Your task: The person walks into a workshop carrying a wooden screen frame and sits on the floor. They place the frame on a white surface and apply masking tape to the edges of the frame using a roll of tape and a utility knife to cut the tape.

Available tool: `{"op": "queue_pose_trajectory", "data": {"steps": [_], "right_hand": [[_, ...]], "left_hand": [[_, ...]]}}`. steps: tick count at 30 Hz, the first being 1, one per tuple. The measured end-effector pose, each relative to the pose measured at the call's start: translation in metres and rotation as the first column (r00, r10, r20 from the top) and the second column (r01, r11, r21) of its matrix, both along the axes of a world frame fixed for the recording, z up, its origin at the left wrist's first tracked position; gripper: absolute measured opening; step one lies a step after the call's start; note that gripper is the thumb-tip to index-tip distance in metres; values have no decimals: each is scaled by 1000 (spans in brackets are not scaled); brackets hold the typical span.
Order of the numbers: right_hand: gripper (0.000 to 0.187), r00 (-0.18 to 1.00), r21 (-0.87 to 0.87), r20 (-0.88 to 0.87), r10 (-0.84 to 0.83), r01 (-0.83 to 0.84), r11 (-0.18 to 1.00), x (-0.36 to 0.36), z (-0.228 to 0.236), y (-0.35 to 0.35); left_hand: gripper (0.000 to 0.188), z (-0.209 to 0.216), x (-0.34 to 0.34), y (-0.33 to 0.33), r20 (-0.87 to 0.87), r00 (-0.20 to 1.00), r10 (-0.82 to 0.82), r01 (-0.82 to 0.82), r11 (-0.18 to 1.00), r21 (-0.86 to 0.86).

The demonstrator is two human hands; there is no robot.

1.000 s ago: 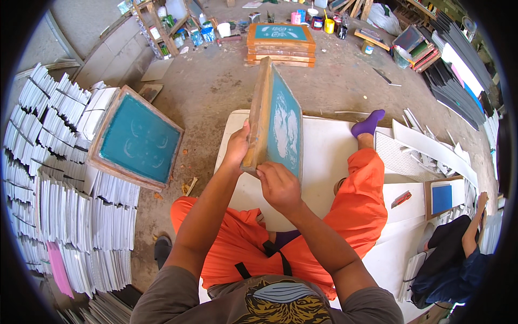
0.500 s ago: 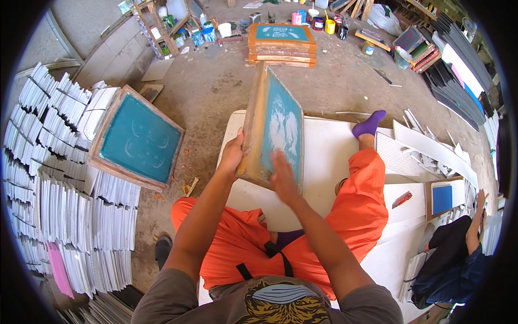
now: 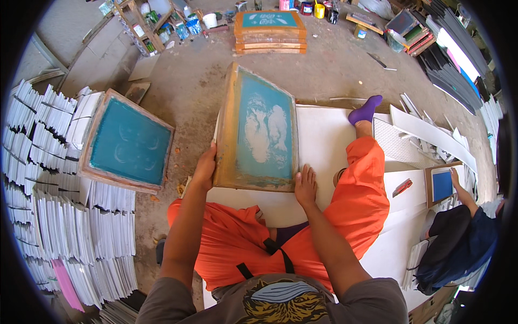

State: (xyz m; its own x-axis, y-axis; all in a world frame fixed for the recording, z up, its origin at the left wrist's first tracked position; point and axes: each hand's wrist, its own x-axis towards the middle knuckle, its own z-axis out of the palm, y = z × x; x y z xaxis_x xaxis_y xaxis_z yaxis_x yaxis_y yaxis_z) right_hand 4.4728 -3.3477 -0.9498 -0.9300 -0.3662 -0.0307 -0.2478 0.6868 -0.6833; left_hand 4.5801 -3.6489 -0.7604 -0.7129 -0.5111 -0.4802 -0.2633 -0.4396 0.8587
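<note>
A wooden screen-printing frame (image 3: 265, 129) with teal mesh and two pale printed shapes tilts over the white board (image 3: 324, 129) in front of me, its left side raised. My left hand (image 3: 205, 166) grips that left side near the lower corner. Beside the frame's lower right corner, my right hand (image 3: 306, 186) lies with fingers stretched out, its thumb side close to the wood. Whether it touches the frame I cannot tell. On my left, another teal screen frame (image 3: 129, 141) leans against stacks of white sheets.
Several frames (image 3: 270, 35) are piled on the floor ahead. Bundled white sheets (image 3: 65, 227) line the left. A red cutter (image 3: 402, 187) rests on the board to my right. At far right, another person's hand (image 3: 458, 183) is by a small blue-meshed frame (image 3: 442, 186).
The held frame has swung from steeply upright to a flatter tilt, showing more of its mesh. My right hand has left the mesh for the lower right corner.
</note>
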Motion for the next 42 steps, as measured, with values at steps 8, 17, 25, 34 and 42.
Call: {"op": "queue_pose_trajectory", "data": {"steps": [8,17,25,34,42], "right_hand": [[70,897,207,-160,411,-377,903,9,11,-16],[70,790,143,-171,589,-572,808,-25,52,-49],[74,998,398,6,58,-56,916,-91,22,-25],[63,937,-321,339,-81,196,927,-75,26,10],[88,892,-662,442,92,255,705,-154,183,-14]], "left_hand": [[83,-33,24,-37,58,996,-73,76,995,-65],[80,-71,31,-58,176,984,-19,62,969,-241],[66,-40,23,-28,229,973,-25,94,951,-293],[44,-52,47,-4,-35,999,29,-38,953,-299],[49,7,29,21,-502,860,-97,-257,766,-590]]}}
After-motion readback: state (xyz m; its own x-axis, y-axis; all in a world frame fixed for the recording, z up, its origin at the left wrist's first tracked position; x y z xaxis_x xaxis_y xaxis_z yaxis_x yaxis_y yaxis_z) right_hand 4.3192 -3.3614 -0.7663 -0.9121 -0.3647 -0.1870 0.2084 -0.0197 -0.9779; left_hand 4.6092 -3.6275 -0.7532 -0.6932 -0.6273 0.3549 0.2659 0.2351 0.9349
